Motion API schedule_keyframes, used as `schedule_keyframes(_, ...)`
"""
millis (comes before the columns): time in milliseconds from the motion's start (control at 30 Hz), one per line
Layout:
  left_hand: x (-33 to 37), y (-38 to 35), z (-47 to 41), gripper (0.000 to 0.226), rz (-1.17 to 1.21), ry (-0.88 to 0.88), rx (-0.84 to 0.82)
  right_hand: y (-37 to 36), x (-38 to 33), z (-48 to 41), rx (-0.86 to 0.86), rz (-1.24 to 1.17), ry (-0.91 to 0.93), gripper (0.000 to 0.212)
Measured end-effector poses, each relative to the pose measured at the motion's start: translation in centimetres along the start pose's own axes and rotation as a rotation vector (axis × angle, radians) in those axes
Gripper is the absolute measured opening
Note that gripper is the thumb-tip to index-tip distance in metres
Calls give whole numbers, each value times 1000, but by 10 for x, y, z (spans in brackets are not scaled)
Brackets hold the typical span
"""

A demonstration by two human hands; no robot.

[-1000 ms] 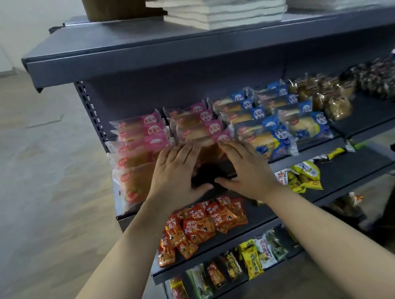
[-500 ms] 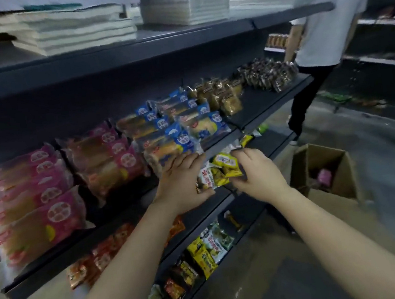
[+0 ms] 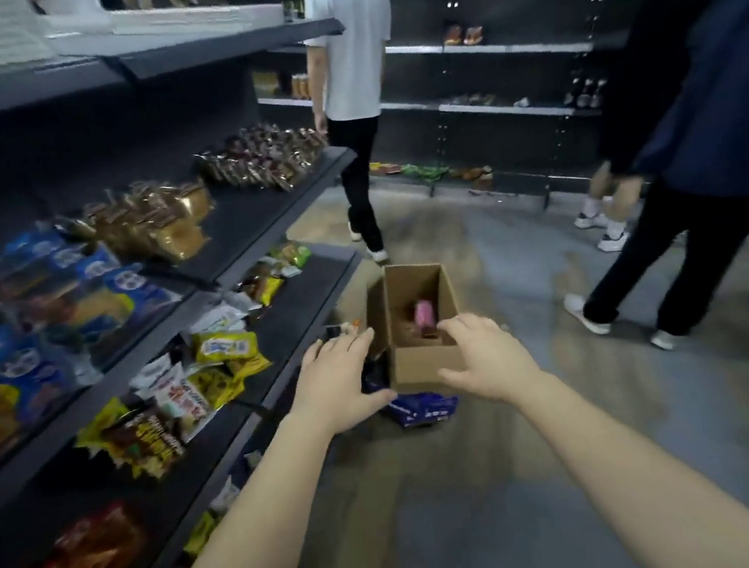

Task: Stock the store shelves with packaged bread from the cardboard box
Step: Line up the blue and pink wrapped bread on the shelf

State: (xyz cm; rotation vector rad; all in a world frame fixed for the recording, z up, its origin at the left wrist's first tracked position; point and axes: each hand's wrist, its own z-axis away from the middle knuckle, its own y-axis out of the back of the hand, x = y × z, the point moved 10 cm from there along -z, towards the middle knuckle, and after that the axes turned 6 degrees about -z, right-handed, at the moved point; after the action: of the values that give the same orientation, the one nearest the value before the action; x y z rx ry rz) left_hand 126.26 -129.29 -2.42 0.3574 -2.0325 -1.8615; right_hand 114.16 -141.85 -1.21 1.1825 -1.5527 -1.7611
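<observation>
The left hand (image 3: 338, 384) and right hand (image 3: 487, 359) are held out empty, fingers spread and relaxed, toward the open box (image 3: 421, 363) on the floor, where a pink pack (image 3: 425, 317) lies deep. The tall box could be tipped by a hasty reach, and the blue pack (image 3: 422, 408) at its near foot could be trodden on. The shelf (image 3: 303, 302) edge crowds the left; open floor lies to the right, shared with a passer-by (image 3: 711, 106).

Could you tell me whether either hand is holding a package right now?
No, the left hand and right hand are open and empty, reaching toward the cardboard box.
</observation>
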Motion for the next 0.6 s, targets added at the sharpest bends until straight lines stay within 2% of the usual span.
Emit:
schedule_keyframes(133,48,-24,-35,95,33,-54,-37,-3,58,11,-58,-67,-101,70)
schedule_keyframes(300,68,-44,-61,91,112,-14,-83,-11,104,13,-137,-158,-170,67)
schedule_keyframes(467,70,-58,-94,90,164,4,-144,-13,139,1,-103,-259,-247,64)
schedule_keyframes(600,71,-63,-135,87,222,25,-127,-5,173,-19,-21,-352,-319,65)
